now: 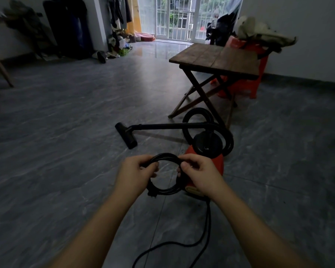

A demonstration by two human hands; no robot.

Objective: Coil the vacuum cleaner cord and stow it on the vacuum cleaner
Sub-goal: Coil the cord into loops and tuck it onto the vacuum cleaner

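Above the grey floor (66, 151), two bare hands hold a round bundle of black cord (163, 176) out in front of the person. The left hand (135, 175) is closed around the left side of the loops, and the right hand (198, 176) pinches the right side with its fingers wrapped over the cord. The plug (151, 193) seems to hang at the bottom of the bundle, near the left wrist, but it is dark and hard to see.

Just past the hands sits the red vacuum cleaner (205, 159) with its black top. Its hose (199, 120) curls beside a wooden folding table (217, 59), and the long pipe with the brush head (127, 135) lies flat on the floor.

Not all the cord is wound up yet. A long loose piece (207, 225) runs down from under the right hand and snakes across the floor near the person's feet.

Here is what could go wrong, I think. If either hand lets go a little, the loops could spring open and fall into a mess. The loose piece could get twisted or knotted if it is pulled in too fast. It lies right by the feet, so a step could catch it and trip the person. A hard pull might also tug the vacuum cleaner over, since the cord looks joined to it
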